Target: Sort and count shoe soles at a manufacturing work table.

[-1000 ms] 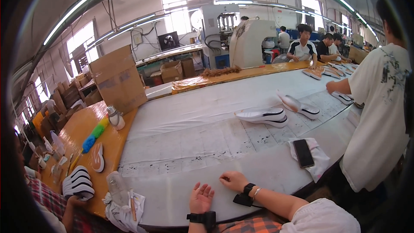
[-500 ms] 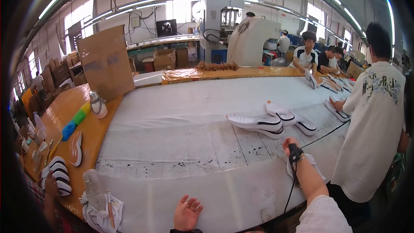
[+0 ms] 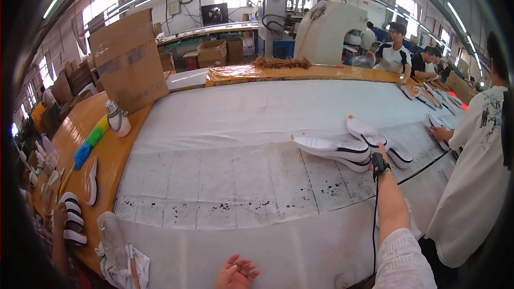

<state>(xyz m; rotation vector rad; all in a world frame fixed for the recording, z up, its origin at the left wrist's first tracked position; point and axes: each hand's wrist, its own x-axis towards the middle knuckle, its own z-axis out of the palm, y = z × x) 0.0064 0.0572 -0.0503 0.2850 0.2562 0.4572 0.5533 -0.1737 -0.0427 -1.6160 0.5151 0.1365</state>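
Observation:
Several white shoe soles with dark side stripes lie in a loose pile on the pale table right of the middle: a large sole (image 3: 327, 145) overlaps another, a second sole (image 3: 365, 130) lies behind, and one more sole (image 3: 399, 154) rests to the right. My right hand (image 3: 378, 156), with a black device strapped at the wrist, reaches in among them at the pile's near side. Its fingers are mostly hidden, so a hold cannot be made out. Low at the front edge, my left hand (image 3: 237, 273) is palm up above the table, fingers loosely curled and apart, holding nothing.
A co-worker in a white shirt (image 3: 474, 166) stands close on the right, handling a sole. Another person's hand (image 3: 60, 215) touches stacked soles (image 3: 74, 218) at left. A cloth with a brush (image 3: 126, 265), a flask (image 3: 118, 120) and a colourful duster (image 3: 91, 144) lie along the left side.
My right hand has moved forward from the near side of the pile in among the soles. My left hand is slightly lower in view. The view has shifted a little.

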